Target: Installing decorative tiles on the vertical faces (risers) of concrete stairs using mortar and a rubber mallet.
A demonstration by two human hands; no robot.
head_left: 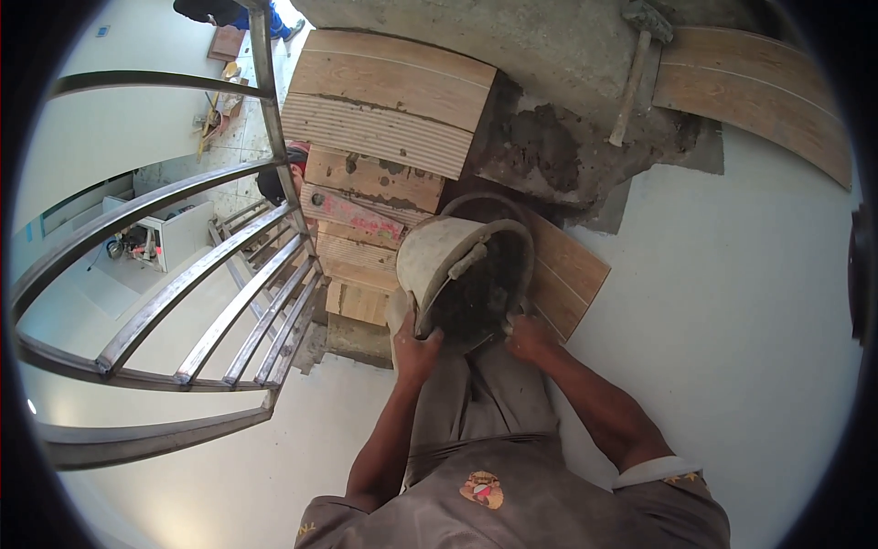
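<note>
I hold a mortar-smeared bucket (441, 256) in front of my body, tilted so its dark opening with wet mortar inside faces me. My left hand (416, 350) grips its near left rim from below. My right hand (529, 335) grips the rim at the lower right. A grey handle (467, 261) of some tool lies across the bucket's mouth. Just beyond the bucket lies a wood-look tile (567, 274), and past it a patch of dark mortar (540, 146) on a bare concrete step.
Tiled stair steps (393, 91) descend at the centre left beside a metal railing (201, 274). A hammer (633, 78) lies on the concrete at the top. Another wood-look tile (759, 91) runs along the upper right. Far above, another person (233, 14) crouches on the lower floor.
</note>
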